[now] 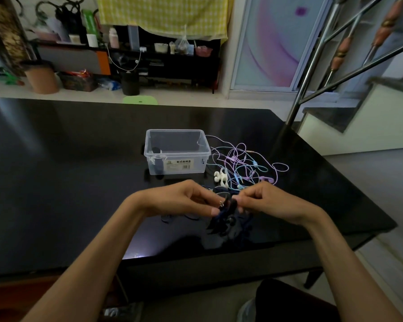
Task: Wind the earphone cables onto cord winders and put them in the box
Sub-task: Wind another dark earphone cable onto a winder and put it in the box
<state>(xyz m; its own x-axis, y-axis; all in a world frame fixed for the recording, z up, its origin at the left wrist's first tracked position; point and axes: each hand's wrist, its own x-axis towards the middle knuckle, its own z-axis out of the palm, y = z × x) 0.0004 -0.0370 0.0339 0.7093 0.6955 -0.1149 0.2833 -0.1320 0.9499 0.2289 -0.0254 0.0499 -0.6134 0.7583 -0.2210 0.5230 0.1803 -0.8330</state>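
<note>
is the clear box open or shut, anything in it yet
Open: the clear box shows no lid, its rim bare. Something dark with a white cable sits in its left end; what exactly, cannot tell.

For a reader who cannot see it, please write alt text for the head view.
Left hand and right hand pinch a dark earphone cable above a black table. Behind stand a clear box, a white cord winder and tangled pastel cables.

Both forearms reach forward, wrists converging. Left hand (186,199) and right hand (263,201) close together, fingers curled, fingertips pinching dark cable (228,205).
</note>
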